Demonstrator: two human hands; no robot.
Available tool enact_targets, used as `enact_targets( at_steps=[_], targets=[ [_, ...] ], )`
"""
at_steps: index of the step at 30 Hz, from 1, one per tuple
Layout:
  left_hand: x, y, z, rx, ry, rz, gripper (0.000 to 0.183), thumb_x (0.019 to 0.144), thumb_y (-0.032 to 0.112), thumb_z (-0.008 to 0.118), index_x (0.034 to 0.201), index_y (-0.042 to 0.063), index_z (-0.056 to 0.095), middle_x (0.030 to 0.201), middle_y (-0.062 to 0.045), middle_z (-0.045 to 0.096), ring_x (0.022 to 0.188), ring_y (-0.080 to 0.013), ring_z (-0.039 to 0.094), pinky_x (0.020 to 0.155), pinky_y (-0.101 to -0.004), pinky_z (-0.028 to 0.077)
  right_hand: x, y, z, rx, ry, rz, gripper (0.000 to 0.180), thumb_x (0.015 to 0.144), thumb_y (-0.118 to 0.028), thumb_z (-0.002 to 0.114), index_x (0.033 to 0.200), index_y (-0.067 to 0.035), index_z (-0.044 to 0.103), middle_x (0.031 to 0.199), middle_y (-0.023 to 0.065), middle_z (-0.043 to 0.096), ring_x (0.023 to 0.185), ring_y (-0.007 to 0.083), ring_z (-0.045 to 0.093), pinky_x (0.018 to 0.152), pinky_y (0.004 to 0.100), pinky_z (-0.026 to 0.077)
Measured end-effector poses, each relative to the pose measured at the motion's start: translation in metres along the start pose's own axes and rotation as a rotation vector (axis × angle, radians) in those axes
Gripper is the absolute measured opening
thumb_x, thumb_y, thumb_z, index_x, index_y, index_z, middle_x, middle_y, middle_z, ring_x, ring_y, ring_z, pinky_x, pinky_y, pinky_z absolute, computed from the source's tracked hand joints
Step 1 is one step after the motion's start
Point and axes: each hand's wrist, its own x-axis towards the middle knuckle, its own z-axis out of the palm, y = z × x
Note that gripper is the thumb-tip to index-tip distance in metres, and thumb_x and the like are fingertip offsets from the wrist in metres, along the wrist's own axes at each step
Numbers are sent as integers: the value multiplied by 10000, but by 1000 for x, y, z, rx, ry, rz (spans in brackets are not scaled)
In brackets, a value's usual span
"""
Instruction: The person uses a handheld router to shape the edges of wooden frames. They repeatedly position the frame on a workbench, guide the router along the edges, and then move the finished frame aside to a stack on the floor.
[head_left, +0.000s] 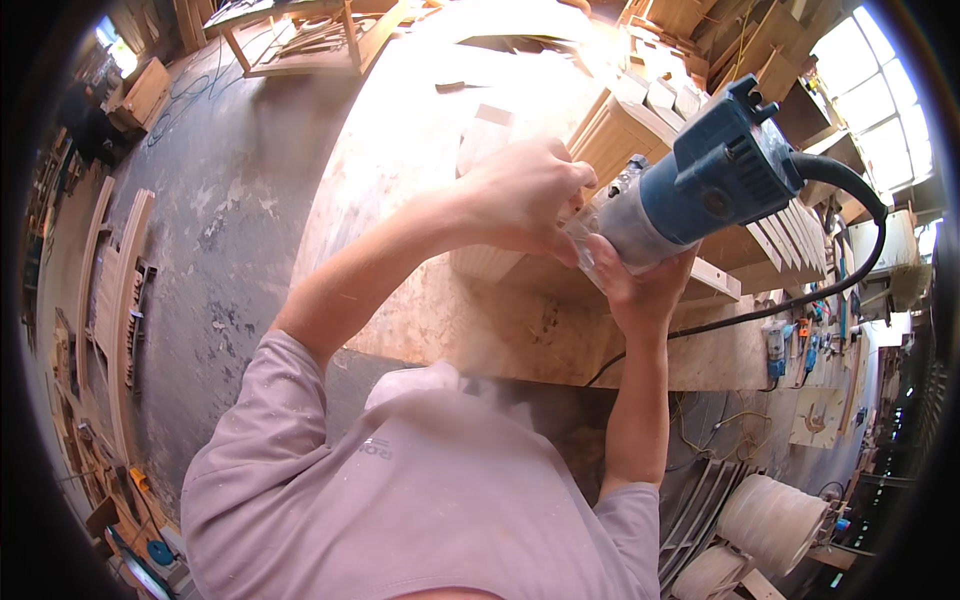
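A blue-and-grey corded trim router (709, 187) is held tilted above the workbench, its motor end up and to the right. My right hand (637, 281) grips it from below around the grey housing and clear base. At the other end, the curled fingers of my left hand (529, 199) hold the edge of the clear plastic base (589, 229). The router bit is hidden from me. Behind the tool lies a stack of wooden boards with shaped edges (622, 127). A pale wood block (487, 135) rests on the bench beyond my left wrist.
The black power cord (855, 277) loops right and runs down over the front of the workbench (420, 322). More power tools (776, 356) sit at the right. Large spools (772, 521) stand lower right. Wooden parts (127, 322) line the left floor, and a person (86, 120) is far left.
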Motion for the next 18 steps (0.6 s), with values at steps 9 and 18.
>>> enact_targets(
  at_steps=[9, 18],
  targets=[
    [-5, -22, 16, -207, -39, -56, 683, 707, 317, 862, 1272, 32, 606, 1233, -200, 654, 1190, -346, 615, 990, -434, 502, -2, -2, 12, -53, 9, 2, 839, 735, -45, 862, 1402, -34, 353, 1280, 126, 528, 1140, 217, 584, 990, 363, 501],
    [-37, -64, 36, 38, 559, -67, 1183, 530, 505, 954, 1513, 144, 405, 1628, -200, 229, 1464, -455, 293, 1166, -572, 353, -3, 3, 23, -71, 122, -70, 770, 742, -119, 881, 1354, 10, 432, 1232, 138, 568, 1114, 251, 589, 985, 385, 474]
  ],
)
